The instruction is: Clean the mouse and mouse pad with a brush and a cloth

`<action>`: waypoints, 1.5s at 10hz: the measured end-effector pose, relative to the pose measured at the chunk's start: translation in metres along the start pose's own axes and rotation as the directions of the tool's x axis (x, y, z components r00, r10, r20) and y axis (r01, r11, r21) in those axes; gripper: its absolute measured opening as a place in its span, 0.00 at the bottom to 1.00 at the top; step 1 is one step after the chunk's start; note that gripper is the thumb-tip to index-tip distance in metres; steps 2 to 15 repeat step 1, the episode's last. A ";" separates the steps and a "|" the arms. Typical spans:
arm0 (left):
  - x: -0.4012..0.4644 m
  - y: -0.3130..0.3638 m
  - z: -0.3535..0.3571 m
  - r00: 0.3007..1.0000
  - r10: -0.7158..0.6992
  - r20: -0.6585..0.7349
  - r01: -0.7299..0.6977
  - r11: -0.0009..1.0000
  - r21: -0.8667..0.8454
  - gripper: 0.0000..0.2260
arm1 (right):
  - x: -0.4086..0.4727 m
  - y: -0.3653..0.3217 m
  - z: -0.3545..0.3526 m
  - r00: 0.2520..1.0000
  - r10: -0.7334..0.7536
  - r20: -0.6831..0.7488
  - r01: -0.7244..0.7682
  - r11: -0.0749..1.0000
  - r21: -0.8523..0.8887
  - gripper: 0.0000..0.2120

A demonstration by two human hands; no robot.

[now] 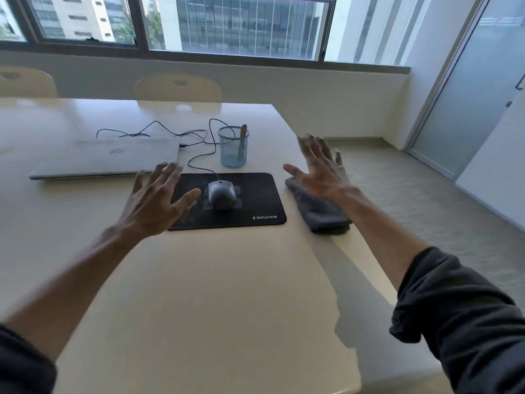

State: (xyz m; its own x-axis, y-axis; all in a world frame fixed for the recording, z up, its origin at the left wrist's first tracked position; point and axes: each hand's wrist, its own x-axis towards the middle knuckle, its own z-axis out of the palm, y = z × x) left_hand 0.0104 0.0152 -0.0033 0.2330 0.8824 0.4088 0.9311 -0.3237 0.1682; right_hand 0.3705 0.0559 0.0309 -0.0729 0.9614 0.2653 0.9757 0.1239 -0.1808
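Note:
A grey wired mouse (222, 195) sits in the middle of a black mouse pad (255, 200) on the cream table. A folded dark grey cloth (318, 210) lies to the right of the pad, near the table's right edge. A wooden-handled brush (242, 142) stands in a blue mesh cup (233, 146) behind the pad. My left hand (154, 201) hovers over the pad's left edge, fingers spread, holding nothing. My right hand (319, 166) hovers above the far end of the cloth, fingers spread and empty.
A closed silver laptop (108, 157) lies at the left behind the pad, with a black cable (199, 155) looping to the mouse. The table's right edge (321, 251) runs close by the cloth. Two chair backs (177, 88) stand at the far side.

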 end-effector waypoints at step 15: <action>0.031 0.015 -0.050 0.979 0.071 -0.193 -0.058 0.996 0.072 0.36 | 0.013 -0.020 -0.042 0.970 -0.125 -0.208 0.115 0.992 -0.058 0.39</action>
